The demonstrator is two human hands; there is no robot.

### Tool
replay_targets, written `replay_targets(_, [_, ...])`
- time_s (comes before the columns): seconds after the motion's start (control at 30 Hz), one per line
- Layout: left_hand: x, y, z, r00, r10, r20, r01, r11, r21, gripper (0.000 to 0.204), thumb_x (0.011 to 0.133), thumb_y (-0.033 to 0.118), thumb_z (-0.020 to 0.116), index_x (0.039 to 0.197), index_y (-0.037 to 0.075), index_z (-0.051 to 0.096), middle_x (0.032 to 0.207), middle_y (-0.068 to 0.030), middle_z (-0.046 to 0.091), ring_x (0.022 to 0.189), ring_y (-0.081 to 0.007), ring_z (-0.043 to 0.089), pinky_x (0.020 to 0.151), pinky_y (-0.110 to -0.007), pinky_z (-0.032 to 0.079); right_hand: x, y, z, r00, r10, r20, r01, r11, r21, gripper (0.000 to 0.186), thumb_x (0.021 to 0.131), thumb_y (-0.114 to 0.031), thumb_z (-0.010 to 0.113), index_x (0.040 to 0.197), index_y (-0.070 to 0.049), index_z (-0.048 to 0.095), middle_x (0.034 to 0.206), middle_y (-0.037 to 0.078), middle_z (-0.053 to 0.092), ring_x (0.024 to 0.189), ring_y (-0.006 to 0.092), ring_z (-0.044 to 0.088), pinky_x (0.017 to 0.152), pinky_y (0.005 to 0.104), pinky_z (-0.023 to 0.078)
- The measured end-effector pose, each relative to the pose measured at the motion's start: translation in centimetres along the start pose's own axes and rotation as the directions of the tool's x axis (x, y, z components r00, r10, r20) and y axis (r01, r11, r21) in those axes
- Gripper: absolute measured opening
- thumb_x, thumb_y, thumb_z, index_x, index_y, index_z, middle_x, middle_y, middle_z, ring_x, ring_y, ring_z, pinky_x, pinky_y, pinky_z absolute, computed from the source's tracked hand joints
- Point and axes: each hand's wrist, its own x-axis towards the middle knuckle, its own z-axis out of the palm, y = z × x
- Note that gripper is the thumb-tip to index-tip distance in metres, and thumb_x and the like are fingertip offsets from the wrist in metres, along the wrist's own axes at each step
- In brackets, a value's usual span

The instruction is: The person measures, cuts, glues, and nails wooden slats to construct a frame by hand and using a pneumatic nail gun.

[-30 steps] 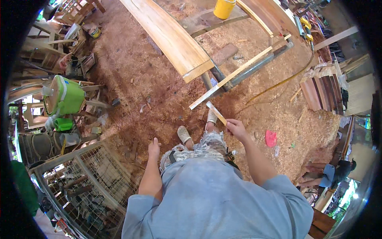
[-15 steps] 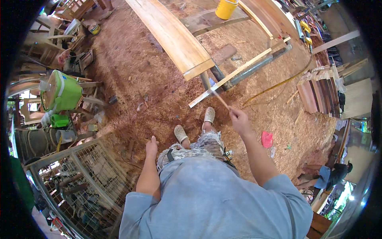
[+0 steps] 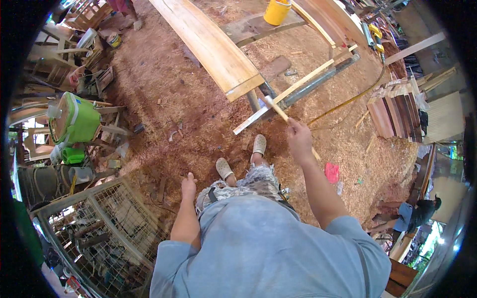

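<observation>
My right hand (image 3: 299,136) is closed around a short wooden strip (image 3: 279,112) with a pale upper end, held out over the near end of a long narrow batten (image 3: 302,84). The batten lies along a dark metal tube (image 3: 330,81) beside the end of a wide pale plank (image 3: 208,47). My left hand (image 3: 189,185) hangs low on the left with its fingers curled; whether it holds anything is hidden. My two light clogs stand on the shavings below the batten.
A yellow bucket (image 3: 276,12) sits on a board. Green bucket (image 3: 75,119), wooden frames and a wire-mesh panel (image 3: 107,223) are left. Stacked boards (image 3: 395,111), a hose and a crouching co-worker (image 3: 415,214) are right. Another person's legs (image 3: 130,12) show at top left.
My right hand has moved up and forward with the strip, bringing its tip over the batten. My feet have shifted slightly. Another person's legs have come into view at top left.
</observation>
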Motion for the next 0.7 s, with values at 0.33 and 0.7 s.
replay_targets(0.33, [0.2,-2.8,-0.3,0.988,0.114,-0.107,-0.122,0.99,-0.066,0.062,0.095,0.052,0.049,0.1,-0.007,0.066,0.086,-0.0136,0.07,0.075,-0.0222,0.061,0.07,-0.039,0.046,-7.2,-3.5,1.2,0.923,0.066,0.38,-0.21,0.912,0.353,0.031,0.088,-0.014,0.062,0.119,-0.006,0.067,0.095,0.015,0.069,0.088,0.0229,0.064,0.08,0.034,0.05])
replay_targets(0.7, [-2.4,2.9,0.9,0.998,0.059,0.011,-0.059,0.997,0.04,0.069,0.096,0.052,0.046,0.113,-0.013,0.059,0.103,-0.0212,0.07,0.102,-0.0305,0.063,0.09,-0.041,0.045,-2.5,-2.3,-0.3,0.993,0.113,-0.04,-0.111,0.992,0.063,0.027,0.086,-0.013,0.064,0.113,-0.01,0.07,0.089,0.019,0.064,0.084,0.0369,0.061,0.075,0.0461,0.049])
